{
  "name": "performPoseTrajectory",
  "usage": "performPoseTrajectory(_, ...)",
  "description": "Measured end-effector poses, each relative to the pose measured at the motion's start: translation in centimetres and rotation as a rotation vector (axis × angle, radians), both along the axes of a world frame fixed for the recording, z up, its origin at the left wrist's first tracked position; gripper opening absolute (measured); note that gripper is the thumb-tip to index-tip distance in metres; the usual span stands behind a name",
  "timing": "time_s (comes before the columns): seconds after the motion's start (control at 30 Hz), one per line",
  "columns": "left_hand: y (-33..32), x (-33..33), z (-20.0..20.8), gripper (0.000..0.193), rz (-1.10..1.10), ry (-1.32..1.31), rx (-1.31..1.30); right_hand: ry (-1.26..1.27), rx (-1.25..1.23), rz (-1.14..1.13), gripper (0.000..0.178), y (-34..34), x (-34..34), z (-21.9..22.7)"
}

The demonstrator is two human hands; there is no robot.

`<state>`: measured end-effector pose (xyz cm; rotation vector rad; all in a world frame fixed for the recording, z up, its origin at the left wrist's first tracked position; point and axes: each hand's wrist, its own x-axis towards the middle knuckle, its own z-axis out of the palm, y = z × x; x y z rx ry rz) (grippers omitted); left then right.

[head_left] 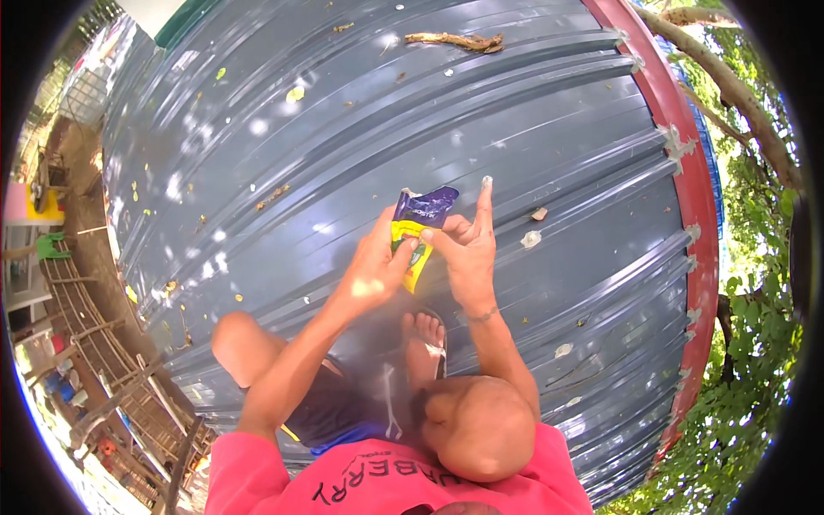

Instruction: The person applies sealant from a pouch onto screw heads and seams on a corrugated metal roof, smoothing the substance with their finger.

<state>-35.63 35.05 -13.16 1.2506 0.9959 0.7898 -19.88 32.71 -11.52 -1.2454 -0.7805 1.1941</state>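
Between my hands, above the ribbed roof, is a small flexible packet (427, 209), dark purple on its upper part and yellow with some green below. My left hand (378, 262) is closed on its left side, the thumb pressed on the yellow part. On the other side, my right hand (468, 249) pinches the packet's right edge with its thumb. The right index finger points straight out, and a whitish smear shows on its tip. What lies inside the packet is hidden.
Grey ribbed metal roofing (360, 129) lies under me, with whitish sealant dabs (531, 239) and fallen leaves. A red edge strip (687, 197) runs along the right, beside tree branches (734, 86). A stick (455, 41) lies far ahead. The roof drops off to a yard at left.
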Motion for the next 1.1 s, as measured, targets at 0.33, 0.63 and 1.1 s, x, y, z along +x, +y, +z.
performPoseTrajectory(0.33, -0.3, -2.1, 1.7, 0.026, -0.19, -0.126, 0.053, -0.141, -0.043, -0.069, 0.112, -0.2, -1.4, 4.3)
performPoseTrajectory(0.63, 2.3, -5.2, 3.2, 0.026, -0.102, -0.126, 0.12, -0.219, 0.01, 0.044, 0.107, 4.5, -2.5, 6.2)
performPoseTrajectory(1.1, 11.4, -18.3, -9.1, 0.022, 0.436, -0.141, 0.043, -1.675, -0.066, 0.609, 0.087, 17.8, 2.5, 9.8)
